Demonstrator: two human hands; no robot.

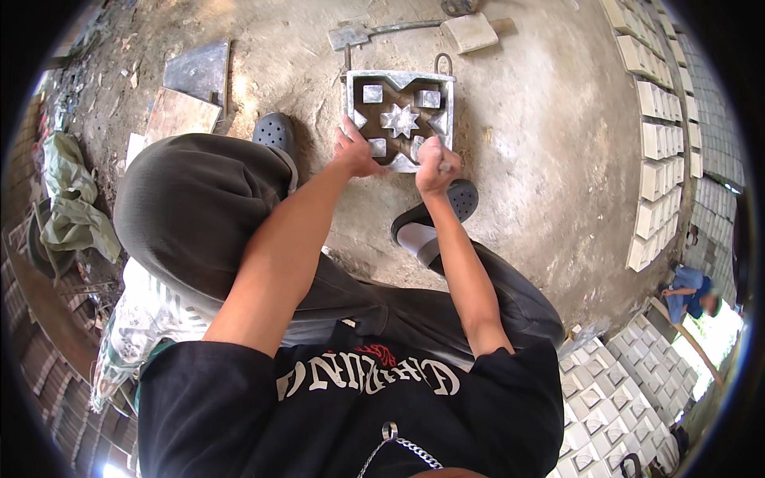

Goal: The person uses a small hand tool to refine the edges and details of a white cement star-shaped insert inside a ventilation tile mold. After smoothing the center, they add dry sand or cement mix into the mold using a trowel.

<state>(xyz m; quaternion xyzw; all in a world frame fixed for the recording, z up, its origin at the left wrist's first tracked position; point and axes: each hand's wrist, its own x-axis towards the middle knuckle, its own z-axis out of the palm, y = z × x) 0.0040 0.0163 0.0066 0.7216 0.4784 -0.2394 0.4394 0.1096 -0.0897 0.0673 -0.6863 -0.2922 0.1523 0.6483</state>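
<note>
the mould point(398, 118) is lying on the floor point(542, 143) between the person's shoes. the left hand point(356, 151) is resting spread-fingered on the mould's near-left edge; the right hand point(434, 166) is curling tight around a small tool, hard to make out, at its near-right edge. the star and square inserts are sitting in place and dark mix is filling the gaps, so filling looks mostly done, with trimming and unmoulding probably left. finished tiles point(657, 135) are lying in rows to the right of the mould.
</note>
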